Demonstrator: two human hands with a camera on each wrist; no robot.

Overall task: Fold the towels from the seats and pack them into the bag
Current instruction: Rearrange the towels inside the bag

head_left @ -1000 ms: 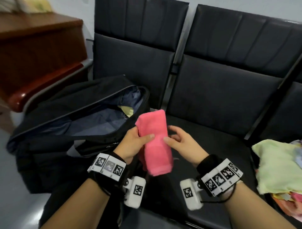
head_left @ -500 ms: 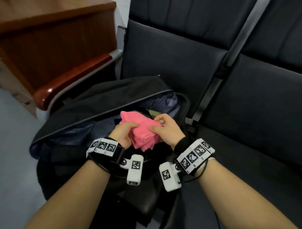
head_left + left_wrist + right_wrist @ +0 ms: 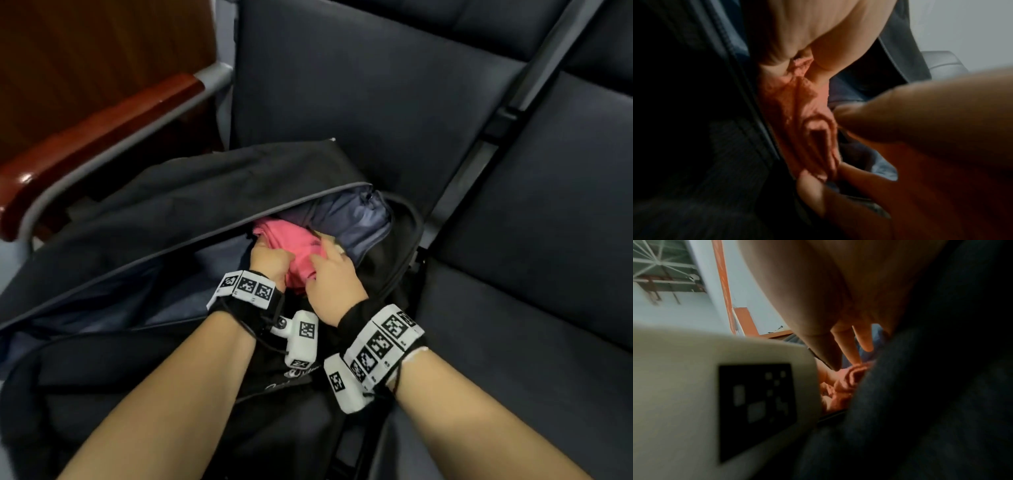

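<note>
dark padded seats (image 3: 394, 113) fill the head view from twelve to four o'clock, and a wooden armrest (image 3: 92, 137) runs off toward ten. black and unzipped, the bag (image 3: 164, 212) lies across the seat at centre, its flap thrown back toward nine o'clock and a grey-blue lining (image 3: 356, 219) showing at the mouth near one o'clock. below it both forearms reach in from six o'clock.

the left hand (image 3: 270, 260) is curled tight on the near edge of the folded pink towel (image 3: 291, 236), fist closed around the cloth. the right hand (image 3: 334, 274) lies against the towel's three o'clock side with fingers fairly straight, pressing more than gripping; its thumb side is hidden, so i cannot tell if it pinches anything. the towel sits just inside the bag's mouth, partly under the flap edge.

to do this step well, i would judge it best to slide the bundle in flat, keeping the right palm on top so the layers do not splay, and to let go with the left grip only once the cloth rests on the lining. pulling the fist out fast could drag a fold open.
</note>
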